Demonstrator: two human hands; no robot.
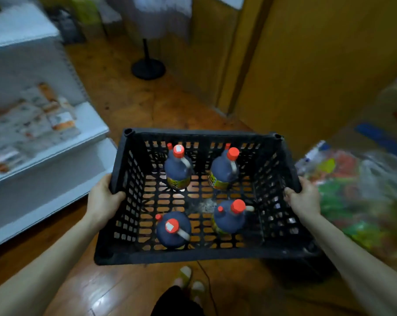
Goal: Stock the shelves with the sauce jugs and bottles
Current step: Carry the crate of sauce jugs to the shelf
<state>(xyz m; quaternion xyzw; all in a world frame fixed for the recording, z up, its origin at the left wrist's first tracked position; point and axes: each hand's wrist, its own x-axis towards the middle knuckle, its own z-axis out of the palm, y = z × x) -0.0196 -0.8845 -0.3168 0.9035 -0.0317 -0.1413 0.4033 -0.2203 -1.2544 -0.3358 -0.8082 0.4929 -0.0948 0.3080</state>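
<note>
Four dark, red-capped sauce jugs [178,169] stand upright, caps skyward, in a black slatted plastic crate [193,255]. The left hand [101,197] and right hand [305,198] have their fingers grasping its side rims.

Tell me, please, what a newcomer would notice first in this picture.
The black crate in the middle strikes first: four dark sauce jugs with red caps stand upright in it. The left hand and the right hand grip its side rims. At the left stand white shelves.
</note>
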